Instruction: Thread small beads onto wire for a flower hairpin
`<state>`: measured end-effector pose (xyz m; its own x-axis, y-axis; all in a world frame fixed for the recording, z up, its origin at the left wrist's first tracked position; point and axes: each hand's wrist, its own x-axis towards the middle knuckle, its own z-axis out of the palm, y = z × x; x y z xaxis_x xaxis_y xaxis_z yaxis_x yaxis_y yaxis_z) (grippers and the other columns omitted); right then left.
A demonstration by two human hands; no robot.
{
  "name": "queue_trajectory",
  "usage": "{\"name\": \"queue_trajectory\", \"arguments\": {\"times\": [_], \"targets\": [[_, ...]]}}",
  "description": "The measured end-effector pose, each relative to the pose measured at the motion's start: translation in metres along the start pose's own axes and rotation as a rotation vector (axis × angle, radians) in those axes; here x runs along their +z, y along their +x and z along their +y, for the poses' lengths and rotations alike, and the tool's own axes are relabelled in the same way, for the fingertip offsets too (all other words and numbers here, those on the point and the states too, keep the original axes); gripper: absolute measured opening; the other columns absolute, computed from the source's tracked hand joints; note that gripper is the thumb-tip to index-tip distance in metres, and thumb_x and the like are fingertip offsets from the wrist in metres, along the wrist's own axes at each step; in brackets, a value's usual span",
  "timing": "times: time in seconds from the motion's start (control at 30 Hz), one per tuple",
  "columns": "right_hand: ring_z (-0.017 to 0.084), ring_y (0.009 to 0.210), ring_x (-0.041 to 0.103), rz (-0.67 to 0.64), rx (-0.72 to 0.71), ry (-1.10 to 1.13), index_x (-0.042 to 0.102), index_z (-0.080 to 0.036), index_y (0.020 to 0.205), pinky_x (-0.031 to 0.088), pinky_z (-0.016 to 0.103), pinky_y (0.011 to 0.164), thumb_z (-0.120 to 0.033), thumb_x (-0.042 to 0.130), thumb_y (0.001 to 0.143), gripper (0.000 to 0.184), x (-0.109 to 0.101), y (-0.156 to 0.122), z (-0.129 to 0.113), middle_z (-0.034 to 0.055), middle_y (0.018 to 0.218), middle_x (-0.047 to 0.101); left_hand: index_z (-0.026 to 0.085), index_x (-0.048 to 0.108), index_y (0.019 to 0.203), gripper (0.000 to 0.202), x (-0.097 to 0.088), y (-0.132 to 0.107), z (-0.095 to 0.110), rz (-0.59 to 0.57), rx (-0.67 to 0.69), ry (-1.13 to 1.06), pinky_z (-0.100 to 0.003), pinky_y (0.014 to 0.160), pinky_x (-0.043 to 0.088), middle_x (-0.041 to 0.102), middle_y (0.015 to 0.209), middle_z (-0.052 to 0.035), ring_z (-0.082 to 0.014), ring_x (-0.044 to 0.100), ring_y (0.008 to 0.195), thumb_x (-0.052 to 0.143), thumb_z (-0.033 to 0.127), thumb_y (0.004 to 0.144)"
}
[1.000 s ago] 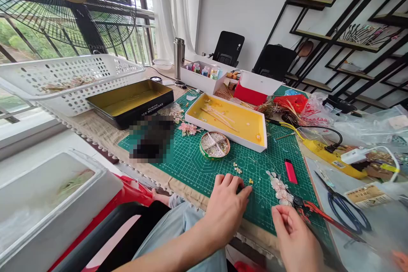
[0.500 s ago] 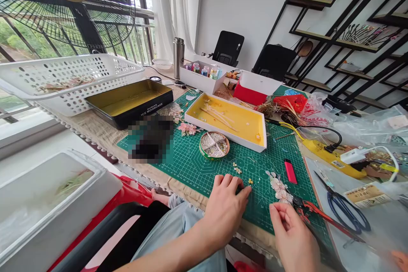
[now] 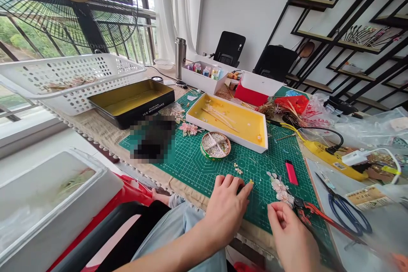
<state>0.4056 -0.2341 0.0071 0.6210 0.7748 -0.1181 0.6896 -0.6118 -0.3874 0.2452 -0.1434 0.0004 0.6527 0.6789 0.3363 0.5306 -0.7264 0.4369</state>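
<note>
My left hand [image 3: 227, 205] lies palm down at the near edge of the green cutting mat [image 3: 188, 165], fingers curled. Its rightmost fingertip is on a small yellow flower [image 3: 251, 182], partly covering it; the grip's underside is hidden. In a pinch, thumb against forefinger, my right hand [image 3: 291, 231] is held over the mat's near right part; whatever is between those fingertips is too small to make out. Just beyond it lies a spray of pale pink flowers [image 3: 280, 190], beside red-handled pliers [image 3: 314, 211]. Small cream flower pieces [image 3: 237, 168] rest beyond my left hand.
A round divided box of beads [image 3: 215, 145] stands mid-mat, before a white tray with a yellow inside [image 3: 236, 114]. To the right are a pink lighter [image 3: 291, 172], dark-handled scissors [image 3: 346, 208] and a yellow power strip [image 3: 331, 159]. A black tin [image 3: 134, 106] stands left.
My left fingertip has come onto the yellow flower, which showed whole before. My right hand keeps its pinch and has shifted slightly left. The whole view has moved a little.
</note>
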Motion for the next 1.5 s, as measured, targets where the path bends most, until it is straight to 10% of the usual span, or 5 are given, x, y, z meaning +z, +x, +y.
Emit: {"name": "queue_trajectory", "arguments": {"times": [0.4, 0.63, 1.13, 1.5], "targets": [[0.020, 0.047, 0.049, 0.065, -0.179, 0.108, 0.052, -0.027, 0.069, 0.018, 0.029, 0.050, -0.048, 0.043, 0.076, 0.025, -0.001, -0.004, -0.031, 0.0017, 0.058, 0.060, 0.028, 0.059, 0.103, 0.014, -0.006, 0.004, 0.009, -0.029, -0.014, -0.062, -0.039, 0.081, 0.038, 0.055, 0.107, -0.0007, -0.0205, 0.047, 0.097, 0.053, 0.027, 0.091], [0.017, 0.059, 0.053, 0.045, -0.138, 0.550, 0.056, -0.022, 0.084, 0.041, 0.026, 0.053, -0.060, 0.049, 0.081, 0.038, 0.001, -0.014, -0.036, 0.0008, 0.067, 0.058, 0.029, 0.049, 0.128, 0.036, -0.030, -0.010, 0.011, 0.181, 0.009, -0.340, -0.035, 0.081, 0.040, 0.060, 0.109, -0.0026, -0.0175, 0.051, 0.095, 0.045, 0.017, 0.094], [0.007, 0.053, 0.035, -0.034, 0.126, 1.417, 0.060, -0.020, 0.078, 0.035, 0.016, 0.047, -0.047, 0.081, 0.065, 0.037, 0.005, -0.072, -0.062, -0.0060, 0.059, 0.043, 0.019, 0.045, 0.132, 0.038, -0.043, -0.054, 0.018, 0.423, 0.228, -0.326, -0.027, 0.066, 0.047, 0.068, 0.083, -0.0006, -0.0125, 0.059, 0.071, 0.045, 0.014, 0.094], [0.006, 0.052, 0.033, -0.158, 0.048, 1.474, 0.061, -0.019, 0.076, 0.029, 0.015, 0.045, -0.043, 0.075, 0.075, 0.028, 0.013, -0.089, -0.061, -0.0059, 0.059, 0.041, 0.021, 0.047, 0.128, 0.032, -0.045, -0.052, 0.011, 0.359, 0.256, -0.180, -0.021, 0.062, 0.050, 0.068, 0.092, -0.0011, -0.0104, 0.063, 0.073, 0.043, 0.021, 0.097]]}}
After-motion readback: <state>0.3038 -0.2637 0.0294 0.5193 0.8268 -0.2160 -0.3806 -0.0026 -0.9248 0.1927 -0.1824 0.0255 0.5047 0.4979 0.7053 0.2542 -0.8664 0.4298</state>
